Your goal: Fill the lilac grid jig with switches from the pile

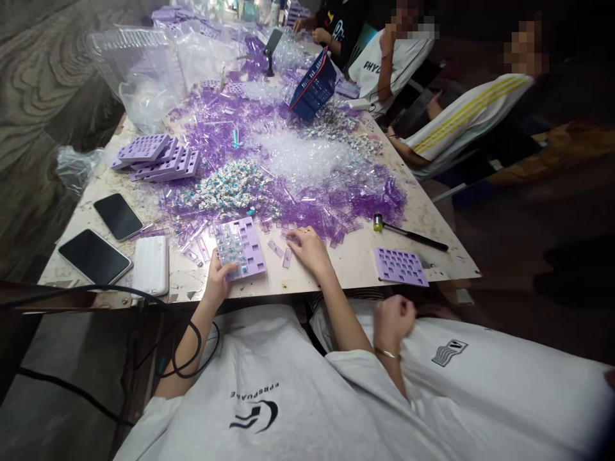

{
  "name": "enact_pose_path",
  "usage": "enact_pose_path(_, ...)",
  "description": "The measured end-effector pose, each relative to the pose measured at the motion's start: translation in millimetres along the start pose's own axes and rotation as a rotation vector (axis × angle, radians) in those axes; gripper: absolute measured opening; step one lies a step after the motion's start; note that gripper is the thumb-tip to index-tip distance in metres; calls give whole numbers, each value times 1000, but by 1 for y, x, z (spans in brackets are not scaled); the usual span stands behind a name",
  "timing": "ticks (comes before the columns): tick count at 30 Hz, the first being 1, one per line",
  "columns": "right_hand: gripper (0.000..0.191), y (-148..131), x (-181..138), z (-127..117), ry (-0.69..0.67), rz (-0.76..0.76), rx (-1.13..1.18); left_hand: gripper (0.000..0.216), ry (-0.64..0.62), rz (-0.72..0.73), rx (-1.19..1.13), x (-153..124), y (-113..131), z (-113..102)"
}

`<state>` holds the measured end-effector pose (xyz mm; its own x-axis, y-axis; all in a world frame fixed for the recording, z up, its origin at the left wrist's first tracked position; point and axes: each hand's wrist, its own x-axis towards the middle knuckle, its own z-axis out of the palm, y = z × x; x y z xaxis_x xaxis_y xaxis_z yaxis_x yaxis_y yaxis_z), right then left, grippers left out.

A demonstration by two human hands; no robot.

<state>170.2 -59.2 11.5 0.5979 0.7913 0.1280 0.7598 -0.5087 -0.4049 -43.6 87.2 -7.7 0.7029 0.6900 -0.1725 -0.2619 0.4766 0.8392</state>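
My left hand [218, 276] grips the near left corner of a lilac grid tray [246, 246], thumb on top. Part of the tray is filled with small white-and-teal switches. My right hand [308, 248] lies palm down on the table just right of the tray. Its fingers are bunched at the edge of the loose clear purple pieces [331, 202], and what they pinch is too small to name. Two single clear pieces [287, 257] lie between the hand and the tray. A heap of switches [235, 186] sits just beyond the tray.
Two phones [118, 216] and a white power bank [150, 265] lie at the left. Stacked lilac trays [158, 157], a small hammer [408, 234], an empty lilac tray [401, 266] and a blue basket [314, 86] also sit on the table. A neighbour's fist [394, 318] is at my right. Other people sit along the right side.
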Motion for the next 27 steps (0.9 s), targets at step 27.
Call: enact_pose_path(27,31,-47,-5,-22,14,-293,434,74,-25,-114,-6,-2,5,5)
